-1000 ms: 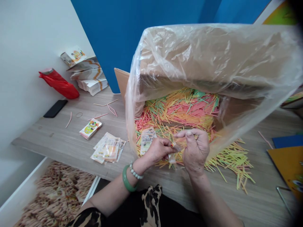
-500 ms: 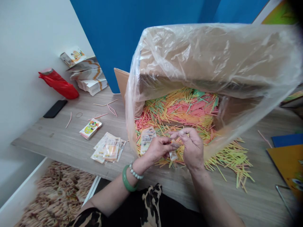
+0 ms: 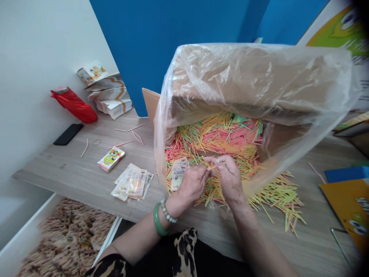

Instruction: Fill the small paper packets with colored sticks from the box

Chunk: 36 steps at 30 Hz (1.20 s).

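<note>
My left hand (image 3: 192, 185), with a green bangle and a beaded bracelet at the wrist, pinches a small clear plastic packet (image 3: 210, 169) of which only a bit shows. Close by on the right, the fingers of my right hand (image 3: 230, 177) are pressed together near the packet; what they hold is hidden. Both hands are over a pile of thin coloured sticks (image 3: 230, 134) in a cardboard box lined with a clear plastic bag (image 3: 163, 127). Printed clear packets (image 3: 178, 177) lie on the sticks beside my left hand.
Left on the table are more filled packets (image 3: 133, 182), a stack of printed cards (image 3: 111, 158), a black phone (image 3: 68, 134), a red bag (image 3: 75, 105) and flattened cartons (image 3: 112, 105). An open drawer (image 3: 69, 238) sits below. Loose sticks (image 3: 284, 200) spill rightward.
The packet hanging below my left fingers is now mostly out of sight. My left hand has turned over it, and my right hand has shifted slightly left. The view has tilted up a little.
</note>
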{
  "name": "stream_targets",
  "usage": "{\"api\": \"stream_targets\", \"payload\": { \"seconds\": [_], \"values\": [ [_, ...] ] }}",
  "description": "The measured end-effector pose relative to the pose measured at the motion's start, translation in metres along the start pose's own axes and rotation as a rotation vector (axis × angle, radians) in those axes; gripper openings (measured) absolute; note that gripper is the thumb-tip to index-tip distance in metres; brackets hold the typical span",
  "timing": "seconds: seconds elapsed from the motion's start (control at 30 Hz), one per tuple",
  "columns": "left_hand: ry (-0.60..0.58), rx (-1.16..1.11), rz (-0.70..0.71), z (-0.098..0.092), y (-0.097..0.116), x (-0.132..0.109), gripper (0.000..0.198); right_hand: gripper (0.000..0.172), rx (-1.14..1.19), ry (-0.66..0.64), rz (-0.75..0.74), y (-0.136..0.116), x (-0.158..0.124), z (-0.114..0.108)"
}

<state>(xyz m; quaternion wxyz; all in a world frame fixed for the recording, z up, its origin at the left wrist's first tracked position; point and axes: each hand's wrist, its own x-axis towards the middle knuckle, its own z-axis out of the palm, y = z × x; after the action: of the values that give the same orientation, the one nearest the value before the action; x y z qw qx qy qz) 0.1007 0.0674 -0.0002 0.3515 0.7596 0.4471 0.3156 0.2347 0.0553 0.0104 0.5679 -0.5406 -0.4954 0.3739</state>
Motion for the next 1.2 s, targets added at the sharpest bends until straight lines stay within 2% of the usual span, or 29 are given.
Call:
{"api": "stream_targets", "payload": {
  "seconds": [0.1, 0.17, 0.23, 0.33, 0.43, 0.53, 0.7, 0.87, 0.97, 1.07, 1.2],
  "values": [
    [0.052, -0.03, -0.019, -0.002, 0.0, 0.001, 0.027, 0.026, 0.026, -0.079, 0.036, 0.003, 0.004, 0.002],
    [0.025, -0.211, -0.069, -0.004, -0.003, 0.004, 0.031, 0.028, 0.014, -0.162, 0.033, 0.003, 0.006, 0.0],
    [-0.056, -0.494, -0.141, -0.008, -0.006, 0.007, 0.037, 0.036, 0.006, -0.206, 0.013, 0.002, 0.007, -0.005],
    [-0.122, -0.87, -0.231, -0.011, -0.007, 0.011, 0.037, 0.047, 0.071, -0.139, -0.019, 0.001, 0.007, -0.015],
    [-0.119, -1.022, -0.264, -0.01, -0.005, 0.012, 0.04, 0.037, 0.07, -0.121, 0.016, 0.006, 0.004, -0.022],
    [-0.114, -1.022, -0.275, -0.009, -0.003, 0.01, 0.045, 0.018, -0.009, -0.162, 0.022, 0.013, 0.0, -0.021],
    [-0.164, -1.036, -0.266, -0.02, -0.001, -0.002, 0.047, 0.013, 0.041, -0.037, -0.067, 0.013, -0.008, -0.015],
    [-0.078, -1.042, -0.242, -0.033, 0.005, -0.016, 0.049, 0.014, 0.165, -0.079, -0.005, 0.011, -0.017, -0.008],
    [-0.038, -0.971, -0.251, -0.035, 0.001, -0.025, 0.041, 0.014, 0.26, -0.128, 0.072, 0.016, -0.025, 0.0],
    [-0.055, -0.915, -0.253, -0.036, -0.008, -0.036, 0.036, 0.018, 0.384, -0.125, 0.188, 0.019, -0.033, 0.008],
    [-0.052, -0.88, -0.209, -0.041, -0.014, -0.05, 0.036, 0.025, 0.378, -0.186, 0.256, 0.021, -0.041, 0.012]
  ]
}}
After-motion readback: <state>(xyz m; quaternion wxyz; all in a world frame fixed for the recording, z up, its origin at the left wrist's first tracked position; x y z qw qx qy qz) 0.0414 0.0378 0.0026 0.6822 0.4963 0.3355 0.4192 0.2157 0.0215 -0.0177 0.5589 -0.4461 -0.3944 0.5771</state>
